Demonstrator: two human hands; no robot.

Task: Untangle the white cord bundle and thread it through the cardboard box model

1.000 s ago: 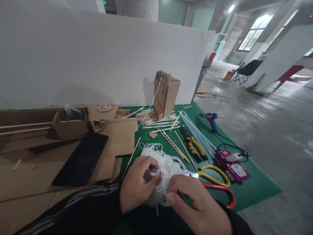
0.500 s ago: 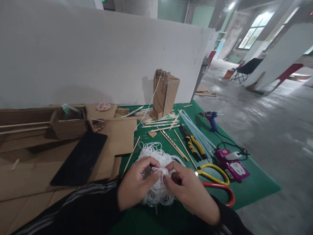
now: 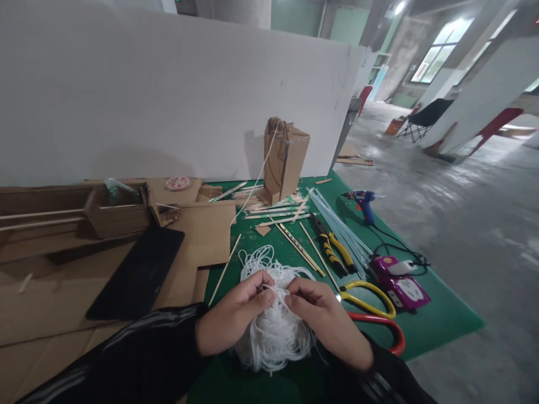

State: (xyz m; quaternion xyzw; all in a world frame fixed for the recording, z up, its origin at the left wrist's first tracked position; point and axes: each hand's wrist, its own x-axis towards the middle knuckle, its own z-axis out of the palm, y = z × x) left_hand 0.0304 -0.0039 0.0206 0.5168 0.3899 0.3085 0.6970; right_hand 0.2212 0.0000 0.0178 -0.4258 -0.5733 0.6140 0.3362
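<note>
Bench: green top. Cardboard box: upright, far side, middle. Flat black panel: left, lying on cardboard. White string: one loose heap, near side, middle of the bench, below the hands. Left hand and right hand: close together, slight gap between, each pinching strands of the string. Scissors: yellow and red handles, just right of the right hand. Purple power strip: farther right. Pliers: beyond the scissors.

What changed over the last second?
The right hand moved forward and inward, closer to the left hand; both now pinch the white string over its pile. Pliers, scissors and glue gun stayed put.
</note>
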